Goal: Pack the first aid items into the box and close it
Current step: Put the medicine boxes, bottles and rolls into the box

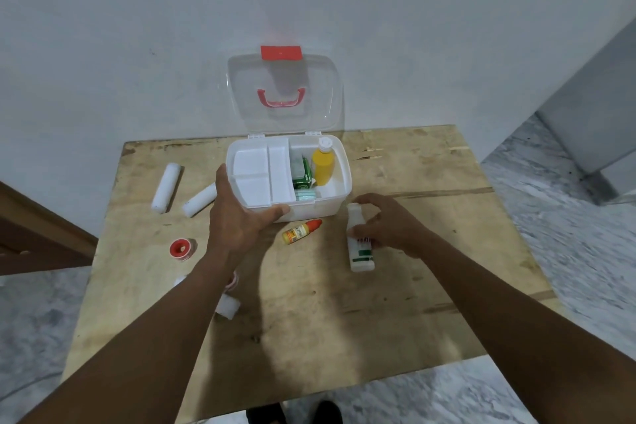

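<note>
A white first aid box stands open at the back of the wooden table, its clear lid with red latch upright against the wall. Inside lie a white tray insert, a yellow bottle and a green packet. My left hand grips the box's front left corner. My right hand closes around a white bottle lying right of the box. A small yellow dropper bottle with red cap lies in front of the box.
Two white bandage rolls lie left of the box. A red tape spool sits at the left. A white item shows partly under my left forearm. A marble floor surrounds the table.
</note>
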